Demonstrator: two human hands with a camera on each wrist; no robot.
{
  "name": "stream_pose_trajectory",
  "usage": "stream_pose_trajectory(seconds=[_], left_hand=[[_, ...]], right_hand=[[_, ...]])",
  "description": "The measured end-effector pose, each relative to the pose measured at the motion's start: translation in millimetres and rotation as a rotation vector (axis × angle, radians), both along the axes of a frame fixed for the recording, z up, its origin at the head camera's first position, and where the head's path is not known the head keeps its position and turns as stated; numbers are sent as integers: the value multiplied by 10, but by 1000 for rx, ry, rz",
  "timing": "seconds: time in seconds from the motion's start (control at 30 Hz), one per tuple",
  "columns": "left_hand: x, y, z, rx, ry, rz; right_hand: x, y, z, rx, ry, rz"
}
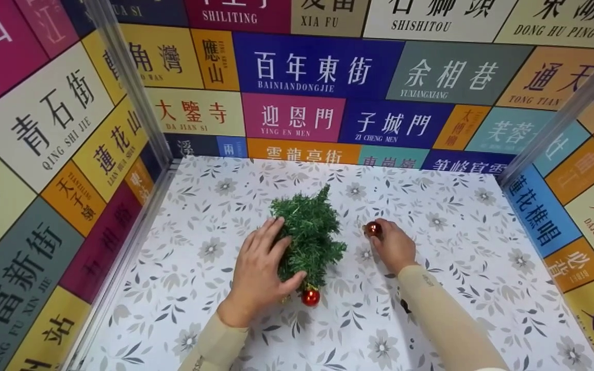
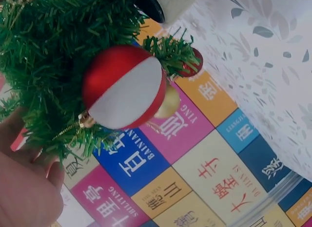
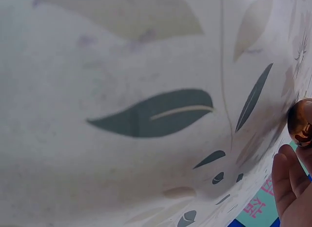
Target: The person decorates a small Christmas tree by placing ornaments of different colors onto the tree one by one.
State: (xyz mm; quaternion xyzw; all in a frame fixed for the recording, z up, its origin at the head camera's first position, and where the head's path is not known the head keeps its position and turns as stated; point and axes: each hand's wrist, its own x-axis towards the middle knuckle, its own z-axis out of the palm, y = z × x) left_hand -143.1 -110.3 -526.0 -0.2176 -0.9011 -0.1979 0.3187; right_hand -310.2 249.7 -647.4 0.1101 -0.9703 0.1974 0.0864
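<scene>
A small green Christmas tree (image 1: 310, 232) stands in the middle of the table. My left hand (image 1: 263, 263) holds its left side, thumb near the lower branches and fingers among the needles. By that thumb hangs a shiny red bauble (image 1: 310, 297). The left wrist view brings out a red-and-white bauble (image 2: 124, 90) on the branches, with a gold bauble (image 2: 169, 103) partly hidden behind it. To the right of the tree, apart from it, my right hand (image 1: 394, 245) pinches a shiny brownish-red bauble (image 1: 374, 229), close over the tabletop. In the right wrist view this bauble is cut off by the edge.
A white cloth with grey flowers and leaves (image 1: 214, 206) covers the table. Colourful panels with Chinese place names (image 1: 317, 64) wall in the back and both sides. Clear corner posts (image 1: 134, 77) rise where the panels meet.
</scene>
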Motion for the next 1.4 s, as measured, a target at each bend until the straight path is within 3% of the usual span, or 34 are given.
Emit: stream_pose_trajectory(seconds=[0.53, 1.1, 1.4], left_hand=[[-47, -136, 52, -47, -54, -33], [-64, -209, 58, -37, -20, -56], [-76, -242, 46, -8, 38, -71]], right_hand=[[-7, 22, -14, -20, -5, -10], [18, 15, 20, -24, -14, -15], [3, 18, 16, -18, -12, -12]])
